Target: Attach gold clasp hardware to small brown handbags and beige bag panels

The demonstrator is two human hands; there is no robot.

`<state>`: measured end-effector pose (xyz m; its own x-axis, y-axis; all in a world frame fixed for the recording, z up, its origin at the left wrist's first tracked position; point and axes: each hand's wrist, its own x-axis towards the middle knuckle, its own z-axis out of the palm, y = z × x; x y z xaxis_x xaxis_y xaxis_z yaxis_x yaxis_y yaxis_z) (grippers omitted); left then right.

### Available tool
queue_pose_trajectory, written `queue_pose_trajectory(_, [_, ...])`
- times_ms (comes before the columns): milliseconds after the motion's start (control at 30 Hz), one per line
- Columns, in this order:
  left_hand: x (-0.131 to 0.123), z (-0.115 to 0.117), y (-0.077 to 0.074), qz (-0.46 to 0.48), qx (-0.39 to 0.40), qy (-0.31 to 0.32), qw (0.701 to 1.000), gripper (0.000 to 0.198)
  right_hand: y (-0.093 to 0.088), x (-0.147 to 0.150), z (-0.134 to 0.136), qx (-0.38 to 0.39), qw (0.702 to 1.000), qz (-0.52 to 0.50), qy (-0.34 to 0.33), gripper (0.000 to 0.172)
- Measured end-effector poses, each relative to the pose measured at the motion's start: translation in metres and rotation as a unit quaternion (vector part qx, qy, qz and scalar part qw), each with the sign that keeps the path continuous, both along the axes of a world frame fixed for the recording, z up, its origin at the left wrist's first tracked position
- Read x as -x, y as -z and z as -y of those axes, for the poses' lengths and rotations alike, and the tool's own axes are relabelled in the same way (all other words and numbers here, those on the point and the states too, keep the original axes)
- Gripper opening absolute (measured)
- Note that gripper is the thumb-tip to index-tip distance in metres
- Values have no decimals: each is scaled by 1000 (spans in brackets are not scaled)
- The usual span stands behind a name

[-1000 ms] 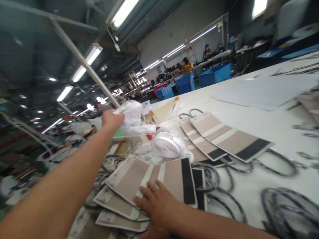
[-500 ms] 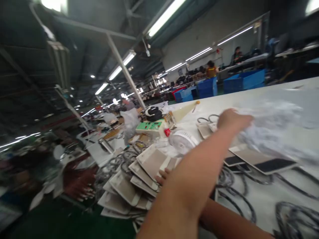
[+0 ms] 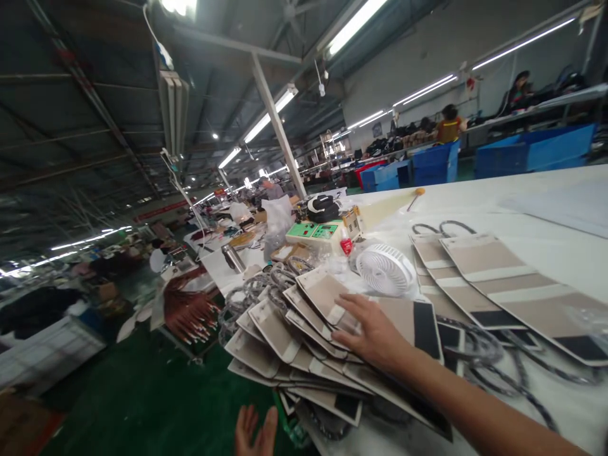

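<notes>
Right hand (image 3: 375,329) lies spread flat on fanned beige panels (image 3: 280,329); lettering on green box (image 3: 314,230) is unreadable.

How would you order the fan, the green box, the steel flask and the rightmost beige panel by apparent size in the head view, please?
1. Beige panel
2. Fan and green box: much alike, and the box lies farther off, so unranked
3. Steel flask

Head-worn view, tilted, facing forward-down over table (image 3: 498,209), close to near edge
</notes>
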<state>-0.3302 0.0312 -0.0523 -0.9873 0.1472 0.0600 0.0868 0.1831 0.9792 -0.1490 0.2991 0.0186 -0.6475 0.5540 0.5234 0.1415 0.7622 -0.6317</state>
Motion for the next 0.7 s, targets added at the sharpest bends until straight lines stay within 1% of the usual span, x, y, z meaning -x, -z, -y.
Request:
queue_pose_trajectory(33, [10,-4,3,37,-4,16,999,93,-8,-3,-11,-24,997,-48,57,60])
queue_pose_trajectory(67, [15,-13,1,61,-17,39,997,89,-16,-6,-25,-47,988,-83,125,59])
queue_pose_trajectory(100, [16,-25,-3,68,-36,63,995,84,-23,-10,-40,-63,974,-95,198,61])
queue_pose_trajectory(133, [16,-38,-10,55,-59,74,994,79,-29,-15,-58,-66,957,-84,270,68])
queue_pose_trajectory(167, [15,-52,-17,39,-81,73,993,75,-33,-20,-76,-56,942,-57,326,76])
queue_pose_trajectory(200, [15,-64,-24,24,-96,65,993,73,-34,-26,-93,-39,934,-16,356,84])
queue_pose_trajectory(233, [15,-74,-30,9,-107,52,993,72,-33,-32,-110,-14,931,32,365,89])
queue_pose_trajectory(267, [17,-82,-33,-2,-111,41,993,71,-31,-38,-125,16,931,83,354,91])
queue_pose_trajectory(333, [23,-93,-35,-24,-110,31,993,71,-23,-49,-149,69,935,166,306,90])
queue_pose_trajectory(400, [33,-100,-31,-36,-99,33,994,68,-15,-60,-167,95,941,195,260,85])
queue_pose_trajectory(467, [44,-107,-27,-39,-84,42,995,66,-11,-70,-181,100,953,186,215,84])
queue_pose_trajectory(533, [54,-114,-26,-46,-73,52,995,66,-11,-79,-193,121,968,165,148,84])
queue_pose_trajectory(633, [63,-125,-28,-70,-67,82,992,66,-19,-89,-207,176,976,122,34,83])
queue_pose_trajectory(700, [66,-128,-30,-80,-66,103,989,66,-26,-92,-211,201,974,104,-15,80])
